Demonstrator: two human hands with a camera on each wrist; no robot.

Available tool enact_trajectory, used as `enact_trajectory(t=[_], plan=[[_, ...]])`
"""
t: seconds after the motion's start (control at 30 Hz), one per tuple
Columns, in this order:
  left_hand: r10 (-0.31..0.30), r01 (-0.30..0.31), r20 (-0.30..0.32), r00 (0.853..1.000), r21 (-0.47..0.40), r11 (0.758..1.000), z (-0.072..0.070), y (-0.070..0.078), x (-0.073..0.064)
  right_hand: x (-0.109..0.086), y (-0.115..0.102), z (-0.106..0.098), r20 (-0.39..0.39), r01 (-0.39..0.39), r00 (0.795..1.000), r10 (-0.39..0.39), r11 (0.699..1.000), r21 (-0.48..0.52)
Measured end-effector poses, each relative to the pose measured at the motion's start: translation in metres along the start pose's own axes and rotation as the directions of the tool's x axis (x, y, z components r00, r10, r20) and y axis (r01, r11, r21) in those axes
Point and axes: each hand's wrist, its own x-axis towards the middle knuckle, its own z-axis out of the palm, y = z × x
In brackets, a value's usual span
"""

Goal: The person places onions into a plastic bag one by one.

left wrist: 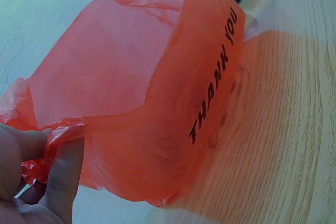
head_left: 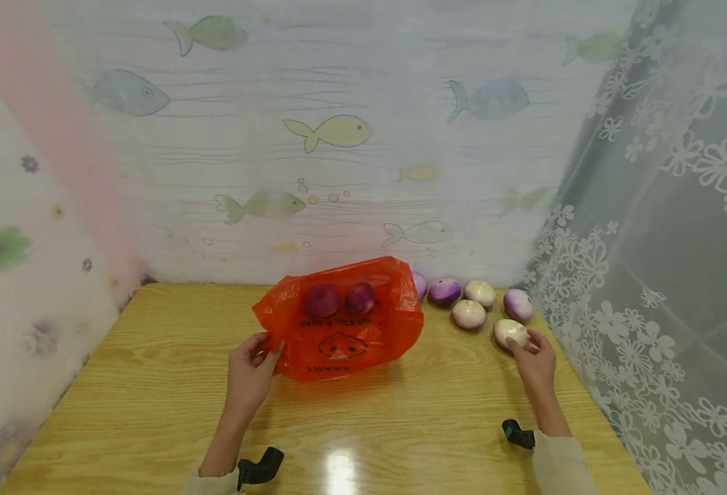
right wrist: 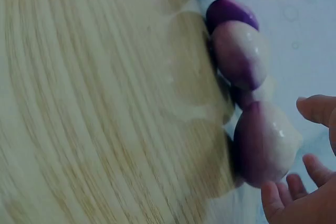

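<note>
one thin, crinkled, see-through red bag (head_left: 345,331), black-lettered and glossy

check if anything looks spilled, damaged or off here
Nothing stands out as spilled or damaged. The red bag looks slanted and creased, but it is thin plastic and the left hand grips its edge. The purple-and-white vegetables at the table's far right lie loosely grouped, nothing odd.

Curtained interior, fish-print backdrop (head_left: 370,75), wooden table (head_left: 153,385)
</note>
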Motion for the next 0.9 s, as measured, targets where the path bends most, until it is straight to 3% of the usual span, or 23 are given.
enact_trajectory(t=[0.23, 0.53, 0.73, 0.9], plan=[[-0.01, 0.01, -0.001, 1.0, -0.022, 1.0, 0.0, -0.003, 0.001, 0.013, 0.008, -0.003, 0.067, -0.033, 0.997, 0.037, 0.997, -0.066], [-0.014, 0.014, -0.005, 1.0, -0.01, 1.0, -0.002, -0.003, -0.001, 0.024, 0.011, -0.002, 0.19, -0.066, 0.978, 0.085, 0.992, -0.104], [-0.007, 0.007, -0.001, 1.0, -0.017, 1.0, -0.002, -0.003, -0.001, 0.025, 0.012, 0.0, 0.191, -0.028, 0.98, 0.054, 0.99, -0.137], [0.0, 0.0, 0.0, 1.0, -0.023, 1.0, -0.003, -0.005, 0.0, 0.02, 0.011, 0.003, 0.149, 0.011, 0.989, 0.011, 0.99, -0.142]])
